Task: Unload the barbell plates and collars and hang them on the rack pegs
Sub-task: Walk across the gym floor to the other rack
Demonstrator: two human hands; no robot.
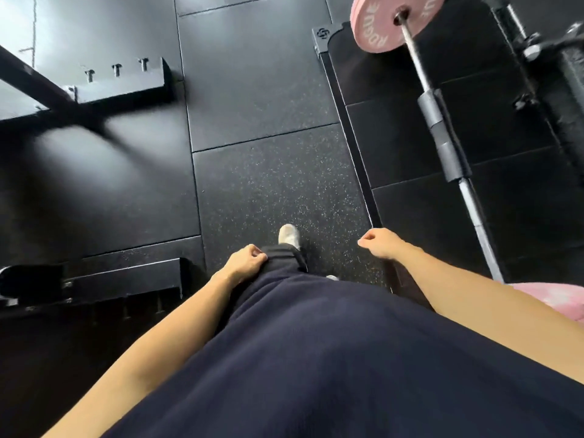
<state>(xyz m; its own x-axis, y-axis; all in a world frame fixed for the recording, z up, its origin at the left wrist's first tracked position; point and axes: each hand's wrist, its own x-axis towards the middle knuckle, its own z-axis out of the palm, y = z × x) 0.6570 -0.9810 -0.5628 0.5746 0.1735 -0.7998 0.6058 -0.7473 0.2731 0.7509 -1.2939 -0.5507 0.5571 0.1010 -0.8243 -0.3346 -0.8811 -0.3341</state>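
A steel barbell [474, 200] runs up the right side, with a black pad [442, 134] wrapped around its middle. Pink plates [376, 26] sit on its far end at the top. Another pink plate [550, 298] shows at the near end, partly hidden behind my right forearm. My left hand [245, 263] hangs loosely curled against my dark trousers and holds nothing. My right hand [380, 243] is loosely closed and empty, a little to the left of the bar. No collar is visible.
Black rack feet lie on the rubber floor: one with bolts at upper left [123, 86], another at lower left [126, 279]. A black rack upright [556, 74] stands at the right. A platform edge [350, 128] runs alongside the bar. My white shoe [289, 235] is ahead.
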